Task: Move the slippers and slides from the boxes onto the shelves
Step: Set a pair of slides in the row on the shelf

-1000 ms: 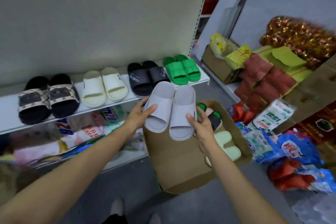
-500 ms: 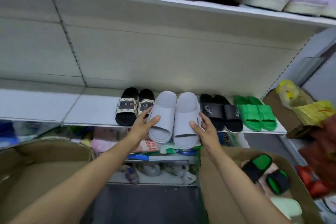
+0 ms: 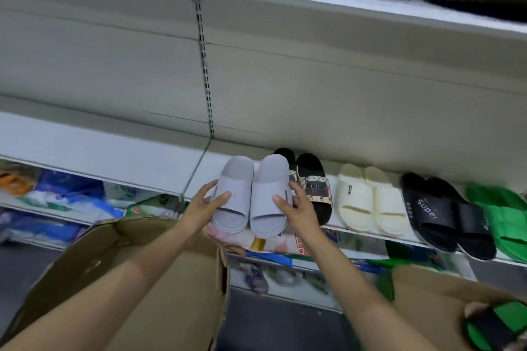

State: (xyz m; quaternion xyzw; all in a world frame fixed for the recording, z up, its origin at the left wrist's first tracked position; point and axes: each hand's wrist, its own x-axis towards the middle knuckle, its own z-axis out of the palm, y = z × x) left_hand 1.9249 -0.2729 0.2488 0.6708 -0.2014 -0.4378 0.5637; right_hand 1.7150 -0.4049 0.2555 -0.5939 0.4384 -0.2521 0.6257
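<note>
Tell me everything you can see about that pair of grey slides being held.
The grey slides are a plain matching pair, smooth and matte like moulded foam, each with one wide strap and an open toe. They sit side by side, touching, toes toward the camera. The left hand grips the left one, the right hand the right one, at the front edge of the shelf, left of a black patterned pair.

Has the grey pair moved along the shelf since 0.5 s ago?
Yes. The grey slides went left: earlier they covered the cream pair, now they sit left of the patterned black pair.
</note>
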